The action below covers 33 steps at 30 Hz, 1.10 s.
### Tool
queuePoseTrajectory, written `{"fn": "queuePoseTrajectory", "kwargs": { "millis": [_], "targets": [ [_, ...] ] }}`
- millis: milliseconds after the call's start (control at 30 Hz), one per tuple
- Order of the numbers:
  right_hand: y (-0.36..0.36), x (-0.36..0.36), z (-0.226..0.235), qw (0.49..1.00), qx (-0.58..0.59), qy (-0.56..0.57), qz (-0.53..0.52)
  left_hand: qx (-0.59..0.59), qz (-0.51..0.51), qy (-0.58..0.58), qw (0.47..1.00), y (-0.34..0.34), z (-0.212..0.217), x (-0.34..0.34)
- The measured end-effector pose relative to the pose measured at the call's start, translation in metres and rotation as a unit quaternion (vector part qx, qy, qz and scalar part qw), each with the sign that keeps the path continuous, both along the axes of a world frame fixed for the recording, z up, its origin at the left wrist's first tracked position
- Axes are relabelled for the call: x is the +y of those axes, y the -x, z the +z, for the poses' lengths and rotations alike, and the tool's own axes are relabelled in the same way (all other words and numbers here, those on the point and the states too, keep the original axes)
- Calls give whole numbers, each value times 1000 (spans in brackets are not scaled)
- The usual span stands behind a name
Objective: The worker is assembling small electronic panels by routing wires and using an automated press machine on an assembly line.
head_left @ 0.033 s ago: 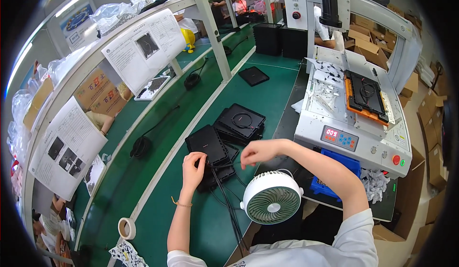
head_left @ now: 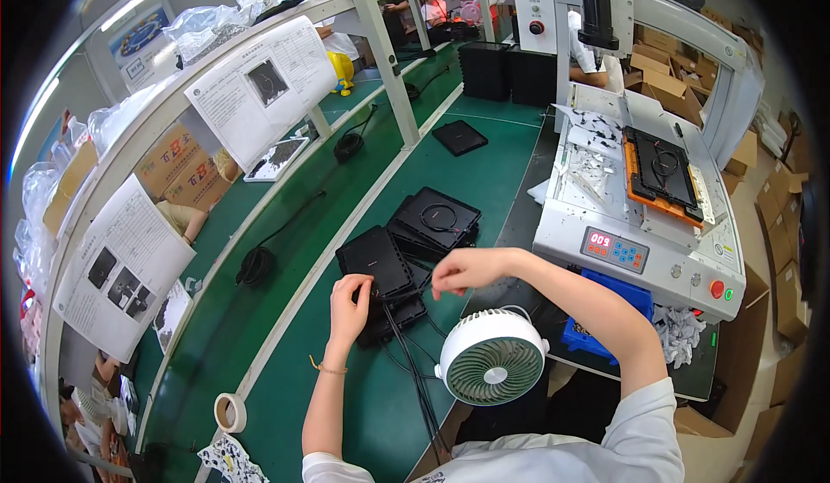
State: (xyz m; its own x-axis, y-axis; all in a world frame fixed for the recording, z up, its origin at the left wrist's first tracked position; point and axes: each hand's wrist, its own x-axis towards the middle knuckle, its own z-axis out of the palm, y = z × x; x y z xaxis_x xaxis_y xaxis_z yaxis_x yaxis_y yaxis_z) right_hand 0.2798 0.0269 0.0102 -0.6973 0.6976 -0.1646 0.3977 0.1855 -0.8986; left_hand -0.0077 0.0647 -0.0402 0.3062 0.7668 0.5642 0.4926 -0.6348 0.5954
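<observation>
My left hand (head_left: 349,303) is closed in a pinch at the near edge of a black plastic panel (head_left: 377,256), where dark cable meets its fingertips; the exact grip is partly hidden. To its right, my right hand (head_left: 467,270) has curled fingers closed on a thin black cable (head_left: 405,295), which stretches between both hands. Under and beside this panel lie more black panels (head_left: 437,215), one with a coiled cable on top. A bundle of black cables (head_left: 417,379) runs from below my left hand toward my body.
A white fan (head_left: 494,369) stands close below my right forearm. On the right is a white machine (head_left: 640,180) with an orange fixture (head_left: 661,209), above a blue bin (head_left: 616,297). Tape (head_left: 230,413) lies at lower left; stacked black panels (head_left: 484,71) stand at the back.
My right hand has shifted slightly up and left, and the cable at its fingers has tilted up a little. My left hand stays almost in place.
</observation>
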Motion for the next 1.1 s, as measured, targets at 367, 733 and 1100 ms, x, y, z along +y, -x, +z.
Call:
{"fn": "queuePoseTrajectory", "kwargs": {
  "millis": [367, 733, 1100],
  "targets": [
    [48, 27, 46, 974, 39, -213, -66, 359, -28, -466, 808, 17, 49, 1],
    [-10, 18, 43, 985, 47, -81, -146, 114, -139, -98, 979, 33, 45, 24],
    [31, 26, 25, 983, 101, -154, -1, -130, -264, 190, 937, 22, 19, 45]
  ]
}}
